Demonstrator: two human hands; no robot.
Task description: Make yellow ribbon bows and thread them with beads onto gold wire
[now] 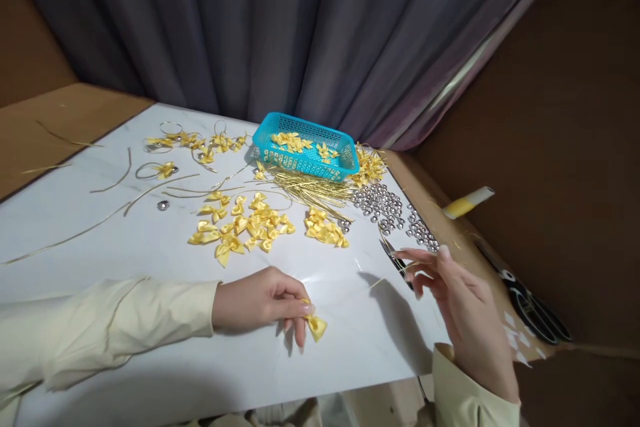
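Note:
My left hand pinches a yellow satin bow above the front of the white board. To the right, my right hand is raised with thumb and fingers closed on a thin gold cord, whose end points toward the left. Beneath the right fingers lie small black-handled scissors, partly hidden. Loose yellow bows spread across the middle of the board, with a smaller pile beside them. Silver heart-shaped beads are heaped behind the right hand.
A turquoise basket holding yellow bows stands at the back, with gold cords in front. Looped cords with bows lie back left. Large black scissors and a yellow-and-white tube are at the right edge. A curtain hangs behind.

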